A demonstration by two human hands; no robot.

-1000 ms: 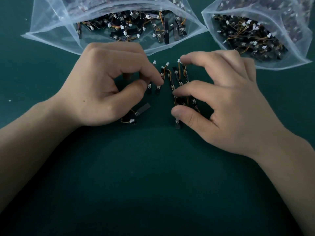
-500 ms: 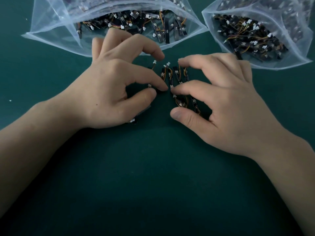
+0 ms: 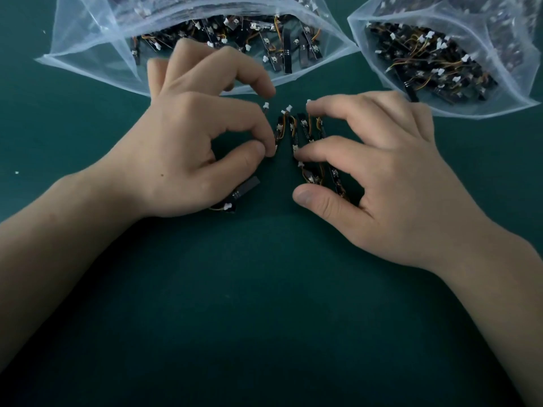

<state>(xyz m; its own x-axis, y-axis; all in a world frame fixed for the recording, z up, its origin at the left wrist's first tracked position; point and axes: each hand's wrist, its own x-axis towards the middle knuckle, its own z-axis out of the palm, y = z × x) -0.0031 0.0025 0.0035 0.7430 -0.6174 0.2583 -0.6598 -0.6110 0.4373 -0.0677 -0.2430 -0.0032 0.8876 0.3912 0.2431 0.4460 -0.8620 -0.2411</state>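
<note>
Left hand [image 3: 188, 151] first: thumb and forefinger are pinched tight on the near end of the leftmost strip [image 3: 279, 131], with the other fingers arched up and over toward 12 o'clock. The right hand [image 3: 382, 177] is clawed over the row of strips [image 3: 303, 126], fingertips pressing down on it and the thumb braced at its 6 o'clock end, so it is a narrow, bracketing hold. The row sits dead centre between the two hands, lying on the green worktop [image 3: 264, 304], each little black board running 12 to 6.

Now the dangers. These boards trail thin orange wires with a white connector [image 3: 266, 106] on the end, and the wires loop across each other. If the left hand pulls its strip toward 9 o'clock, a snagged wire could drag the neighbour along and skew the whole line. If the right fingertips press unevenly, a board may pivot or flip.

Watch the loose strip [image 3: 246, 188] too. It is half tucked under the left palm at 6 o'clock of the pinch, and a shift of the wrist could sweep it off or catch its wire.

Further out, the left bag [image 3: 88, 54] gapes open at 11 o'clock, right behind the left knuckles, and the right bag [image 3: 499, 95] lies at 1 o'clock. A backward knock from raised fingers could spill more parts into the sorted row.
</note>
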